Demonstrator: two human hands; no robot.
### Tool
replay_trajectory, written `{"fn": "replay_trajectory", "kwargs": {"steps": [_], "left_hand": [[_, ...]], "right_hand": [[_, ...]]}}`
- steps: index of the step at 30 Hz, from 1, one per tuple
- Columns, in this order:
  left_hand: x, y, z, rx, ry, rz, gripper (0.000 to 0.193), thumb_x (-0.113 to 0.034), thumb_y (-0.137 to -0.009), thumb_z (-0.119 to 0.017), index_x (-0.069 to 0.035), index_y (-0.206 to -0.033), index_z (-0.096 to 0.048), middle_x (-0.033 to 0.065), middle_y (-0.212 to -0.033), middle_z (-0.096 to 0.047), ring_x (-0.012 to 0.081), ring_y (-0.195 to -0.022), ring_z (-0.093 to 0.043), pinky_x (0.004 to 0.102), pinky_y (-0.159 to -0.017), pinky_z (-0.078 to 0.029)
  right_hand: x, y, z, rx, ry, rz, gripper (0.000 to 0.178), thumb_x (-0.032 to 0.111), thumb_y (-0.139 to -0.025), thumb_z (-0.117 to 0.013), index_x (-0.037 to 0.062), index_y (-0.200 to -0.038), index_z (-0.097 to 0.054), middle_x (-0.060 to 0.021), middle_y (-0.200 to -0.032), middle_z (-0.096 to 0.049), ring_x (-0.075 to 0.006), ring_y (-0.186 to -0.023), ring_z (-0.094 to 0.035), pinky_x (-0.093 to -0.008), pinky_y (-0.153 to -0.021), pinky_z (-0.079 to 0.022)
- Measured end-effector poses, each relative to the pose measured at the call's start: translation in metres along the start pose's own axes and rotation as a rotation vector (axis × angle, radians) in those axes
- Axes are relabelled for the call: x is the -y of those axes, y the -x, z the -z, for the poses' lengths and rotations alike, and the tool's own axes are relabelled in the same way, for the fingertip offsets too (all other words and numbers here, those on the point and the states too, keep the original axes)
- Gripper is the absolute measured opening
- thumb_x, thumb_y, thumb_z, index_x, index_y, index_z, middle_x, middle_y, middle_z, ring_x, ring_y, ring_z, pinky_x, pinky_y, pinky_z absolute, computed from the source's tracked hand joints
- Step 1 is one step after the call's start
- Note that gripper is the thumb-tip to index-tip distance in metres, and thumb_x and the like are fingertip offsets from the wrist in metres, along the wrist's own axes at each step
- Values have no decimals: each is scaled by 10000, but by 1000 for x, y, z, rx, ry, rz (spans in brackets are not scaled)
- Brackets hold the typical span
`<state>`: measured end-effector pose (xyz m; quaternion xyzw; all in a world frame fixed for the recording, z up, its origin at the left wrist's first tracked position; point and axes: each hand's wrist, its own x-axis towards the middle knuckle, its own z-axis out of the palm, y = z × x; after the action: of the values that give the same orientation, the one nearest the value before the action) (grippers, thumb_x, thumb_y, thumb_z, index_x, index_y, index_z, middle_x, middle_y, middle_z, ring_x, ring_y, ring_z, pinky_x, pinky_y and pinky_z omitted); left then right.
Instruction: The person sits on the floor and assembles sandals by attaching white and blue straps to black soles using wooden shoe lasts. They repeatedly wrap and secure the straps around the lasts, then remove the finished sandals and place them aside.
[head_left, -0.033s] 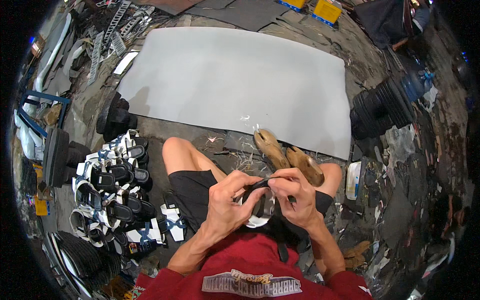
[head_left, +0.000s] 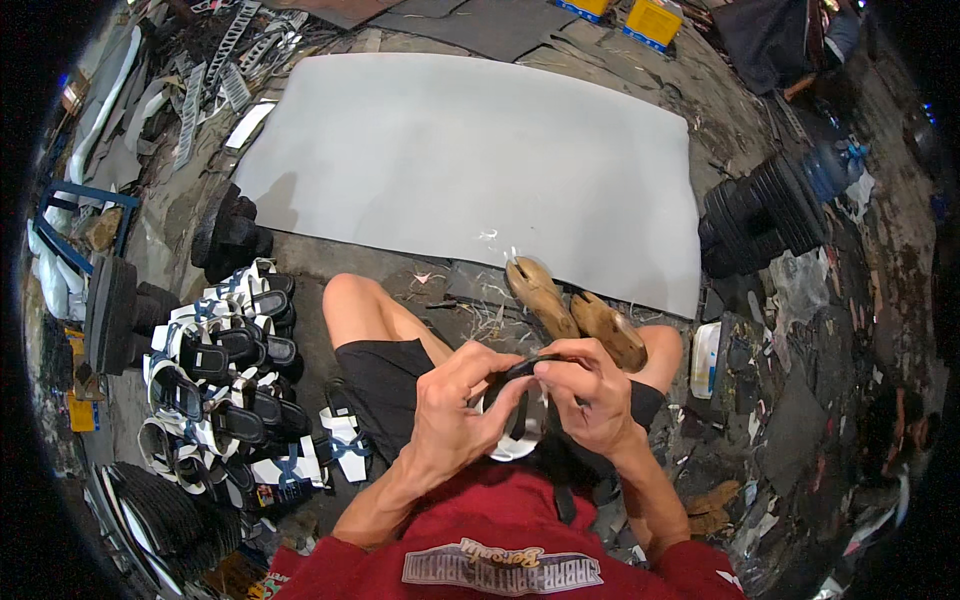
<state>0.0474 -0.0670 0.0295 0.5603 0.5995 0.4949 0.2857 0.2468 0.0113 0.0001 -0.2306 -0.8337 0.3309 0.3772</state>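
My left hand (head_left: 455,405) and my right hand (head_left: 592,395) are both closed on a sandal (head_left: 511,446), held over my lap. Its black edge (head_left: 522,369) is pinched between the thumbs and fingers of both hands. A white part of it shows below, between my palms; the rest is covered by my fingers. Just beyond my right hand, two brown wooden shoe lasts (head_left: 540,297) lie beside each other near my leg. To the left, several white-and-black sandals (head_left: 235,345) with dark blue trim are piled, and a white strapped piece (head_left: 346,444) lies closer to my left arm.
A large pale grey sheet (head_left: 460,150) covers the floor ahead. Dark stacks of soles (head_left: 760,220) stand to its right, with another dark stack (head_left: 228,232) by its left corner. A white container (head_left: 706,360) sits right of my knee. Scraps litter the floor.
The white part of the sandal has shifted very slightly left and down between my hands. Both hands keep their grip, and the surroundings look the same.
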Motion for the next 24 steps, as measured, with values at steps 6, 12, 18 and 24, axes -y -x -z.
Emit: {"fn": "replay_trajectory", "kwargs": {"steps": [6,12,18,24], "left_hand": [[-17,-6,8,16,-69,-156,270,51,-801,-806,19,-1061,-740,147,-895,-680,333,-831,-682,410,-704,-542],[-16,0,7,6,-179,-247,271,49,-804,-817,25,-1052,-711,153,-908,-654,349,-827,-656,429,-716,-529],[-9,1,7,16,-161,-207,267,10,-796,-842,-17,-1047,-754,139,-923,-715,328,-845,-702,413,-742,-564],[4,14,11,3,-60,-219,304,11,-828,-818,19,-1111,-708,159,-943,-639,364,-900,-656,446,-776,-547]], "right_hand": [[6,-3,3,-18,171,120,583,-102,-850,-718,145,-1377,-695,-144,-1286,-679,-243,-913,-725,-370,-753,-634],[29,-14,3,31,161,-30,458,-104,-862,-735,71,-1283,-693,-151,-1187,-714,-333,-994,-731,-416,-839,-618],[34,-25,16,122,-34,-270,347,-69,-886,-747,34,-1216,-713,-137,-1148,-752,-305,-1023,-732,-404,-889,-589],[38,-33,16,213,-41,-217,324,51,-876,-829,75,-1187,-744,-112,-1163,-755,-305,-1009,-730,-410,-855,-561]]}}
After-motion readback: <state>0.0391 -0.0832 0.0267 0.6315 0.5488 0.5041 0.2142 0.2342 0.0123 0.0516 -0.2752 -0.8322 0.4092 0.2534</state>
